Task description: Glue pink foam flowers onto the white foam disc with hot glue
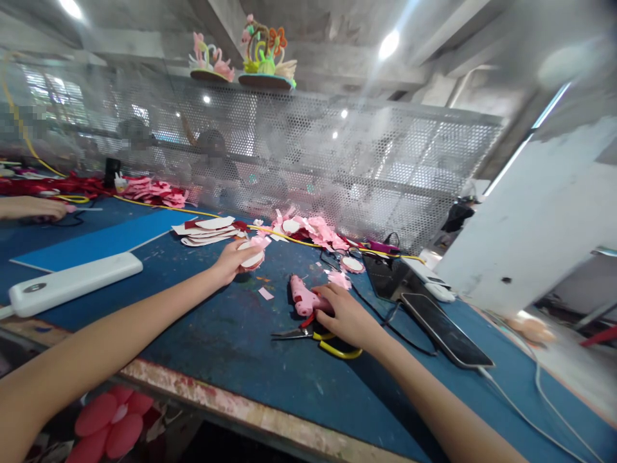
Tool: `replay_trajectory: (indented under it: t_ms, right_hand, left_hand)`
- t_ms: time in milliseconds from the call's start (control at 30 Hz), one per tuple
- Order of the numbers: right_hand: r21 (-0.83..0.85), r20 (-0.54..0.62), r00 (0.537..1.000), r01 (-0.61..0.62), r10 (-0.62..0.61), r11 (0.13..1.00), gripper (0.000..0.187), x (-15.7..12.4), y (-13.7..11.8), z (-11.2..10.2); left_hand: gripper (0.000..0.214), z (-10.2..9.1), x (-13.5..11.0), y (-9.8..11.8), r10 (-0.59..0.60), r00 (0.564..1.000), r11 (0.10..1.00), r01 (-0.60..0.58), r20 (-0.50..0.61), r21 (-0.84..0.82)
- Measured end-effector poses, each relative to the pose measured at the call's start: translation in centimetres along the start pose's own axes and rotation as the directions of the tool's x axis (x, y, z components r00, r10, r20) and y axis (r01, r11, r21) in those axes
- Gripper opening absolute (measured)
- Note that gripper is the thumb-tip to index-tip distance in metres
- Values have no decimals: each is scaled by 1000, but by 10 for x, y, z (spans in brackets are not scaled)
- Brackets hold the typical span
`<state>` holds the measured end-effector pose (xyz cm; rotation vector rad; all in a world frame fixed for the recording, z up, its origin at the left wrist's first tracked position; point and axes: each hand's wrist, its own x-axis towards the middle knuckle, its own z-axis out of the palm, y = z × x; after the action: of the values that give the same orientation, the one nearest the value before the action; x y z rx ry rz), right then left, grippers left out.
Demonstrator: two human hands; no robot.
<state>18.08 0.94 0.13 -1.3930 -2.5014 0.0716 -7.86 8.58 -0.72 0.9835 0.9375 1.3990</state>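
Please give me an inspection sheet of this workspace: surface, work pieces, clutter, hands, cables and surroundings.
Surface: blue table, worn, front edge chipped.
Work pieces: pink-and-white craft piece in the left hand; pink glue gun under the right hand.
Clutter: scissors with yellow handles, white card pieces, pink scraps, phone, white power bank.
Hands: left closed on the craft piece; right resting on the glue gun, grip unclear. Another person's hand at far left.
Cables: yellow cable, white cable, black cable.
Surroundings: perforated metal screen, craft models on top.
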Motion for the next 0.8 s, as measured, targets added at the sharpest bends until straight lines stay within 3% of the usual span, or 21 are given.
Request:
replay_trajectory:
  t_ms: [267, 600, 800]
  right_hand:
    - [-2, -4, 1000, 18, -18, 1000, 38, -1, 1, 1]
    - [-20, 23, 1000, 4, -4, 1000, 40, 0, 1, 1]
    - [-33, 27, 1000, 7, -6, 999, 40, 0, 1, 1]
  left_hand:
    - [27, 2, 2, -1, -24, 1000, 1000, 24, -5, -2]
    - [43, 0, 0, -3, -23, 999, 1000, 23, 41, 18]
    - [29, 3, 1, -1, -40, 999, 999, 40, 13, 11]
